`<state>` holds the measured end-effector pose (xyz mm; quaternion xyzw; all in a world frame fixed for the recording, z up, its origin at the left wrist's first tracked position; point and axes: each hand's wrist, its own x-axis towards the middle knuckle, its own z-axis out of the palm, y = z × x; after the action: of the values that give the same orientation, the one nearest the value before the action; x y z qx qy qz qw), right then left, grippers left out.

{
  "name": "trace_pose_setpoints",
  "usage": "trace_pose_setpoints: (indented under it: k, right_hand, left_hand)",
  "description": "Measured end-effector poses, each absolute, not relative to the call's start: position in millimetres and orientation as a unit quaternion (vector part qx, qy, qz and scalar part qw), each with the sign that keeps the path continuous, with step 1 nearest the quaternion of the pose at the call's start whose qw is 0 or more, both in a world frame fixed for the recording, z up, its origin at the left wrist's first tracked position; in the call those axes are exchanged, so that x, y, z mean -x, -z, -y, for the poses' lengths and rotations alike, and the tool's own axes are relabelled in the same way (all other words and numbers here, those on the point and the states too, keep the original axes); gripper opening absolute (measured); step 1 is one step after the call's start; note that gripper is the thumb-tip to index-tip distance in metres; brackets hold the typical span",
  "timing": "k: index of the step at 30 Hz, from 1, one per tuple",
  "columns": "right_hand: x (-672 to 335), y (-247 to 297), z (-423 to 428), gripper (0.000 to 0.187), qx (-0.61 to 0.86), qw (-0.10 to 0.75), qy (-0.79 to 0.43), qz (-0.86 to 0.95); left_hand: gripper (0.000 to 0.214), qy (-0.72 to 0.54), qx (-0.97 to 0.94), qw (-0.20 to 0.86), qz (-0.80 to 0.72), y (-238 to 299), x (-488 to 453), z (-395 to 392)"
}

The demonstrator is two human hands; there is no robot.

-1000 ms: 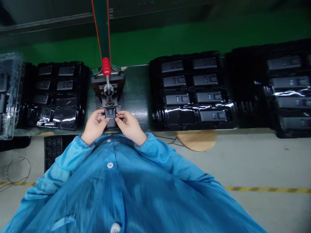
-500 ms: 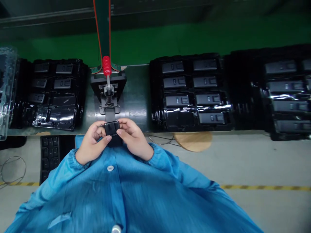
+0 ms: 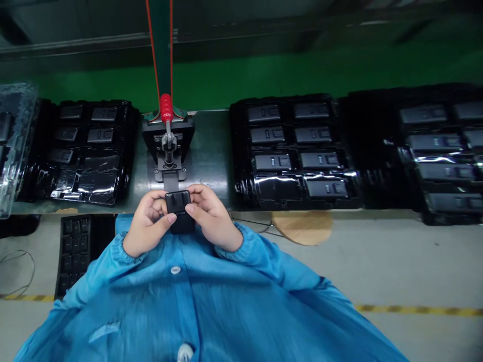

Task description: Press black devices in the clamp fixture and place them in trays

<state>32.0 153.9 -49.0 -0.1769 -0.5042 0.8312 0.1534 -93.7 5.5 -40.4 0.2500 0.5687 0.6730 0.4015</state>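
Note:
A flat black rectangular plastic device (image 3: 180,215) with pale lettering on its face is held in front of the blue smock, at the bench's front edge. My left hand (image 3: 150,222) grips its left side, thumb toward its face and fingers curled. On the other side, my right hand (image 3: 212,217) pinches the right edge, its thumb on the face near the lettering. Just beyond stands a toggle clamp fixture (image 3: 169,153) with a red handle (image 3: 166,107) pointing up. A grey strip-like part (image 3: 171,182) of the fixture extends toward the device.
To the left lies a glossy black tray (image 3: 101,171) with several black devices. Another black tray (image 3: 277,190) with similar devices lies to the right, and a further tray (image 3: 433,217) sits far right. A clear plastic tray (image 3: 23,136) is at the left. Below the bench is a round wooden stool (image 3: 302,227).
The view has shifted slightly. Both hands still hold the device, which now shows its face tilted a little differently and more of its lower part. The clamp and trays look the same.

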Motion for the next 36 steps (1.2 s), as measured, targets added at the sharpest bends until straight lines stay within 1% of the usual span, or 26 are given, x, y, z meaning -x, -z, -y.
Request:
trace_pose_setpoints:
  k: [6, 11, 16, 23, 30, 36]
  right_hand:
    - [-34.0, 48.0, -161.6, 0.041, 0.184, 0.156, -0.834, 0.496]
    - [-42.1, 39.3, -171.5, 0.042, 0.188, 0.164, -0.829, 0.5]
    - [-51.1, 32.1, -180.7, 0.041, 0.176, 0.185, -0.825, 0.505]
    - [-58.7, 31.2, -190.6, 0.044, 0.189, 0.184, -0.832, 0.488]
    - [-66.6, 38.8, -196.8, 0.04, 0.183, 0.182, -0.852, 0.456]
    - [-80.6, 50.7, -206.5, 0.038, 0.187, 0.178, -0.843, 0.472]
  left_hand:
    - [0.053, -0.689, -0.241, 0.385, -0.565, 42.4, 86.3, -18.7]
    - [0.054, -0.688, -0.244, 0.39, -0.561, 41.2, 82.2, -28.9]
    - [0.051, -0.698, -0.264, 0.397, -0.534, 41.9, 79.8, -39.9]
    - [0.046, -0.694, -0.272, 0.399, -0.534, 43.7, 77.0, -53.5]
    - [0.046, -0.68, -0.276, 0.424, -0.531, 46.7, 74.2, -65.4]
    - [0.047, -0.645, -0.256, 0.478, -0.538, 50.7, 72.1, -73.1]
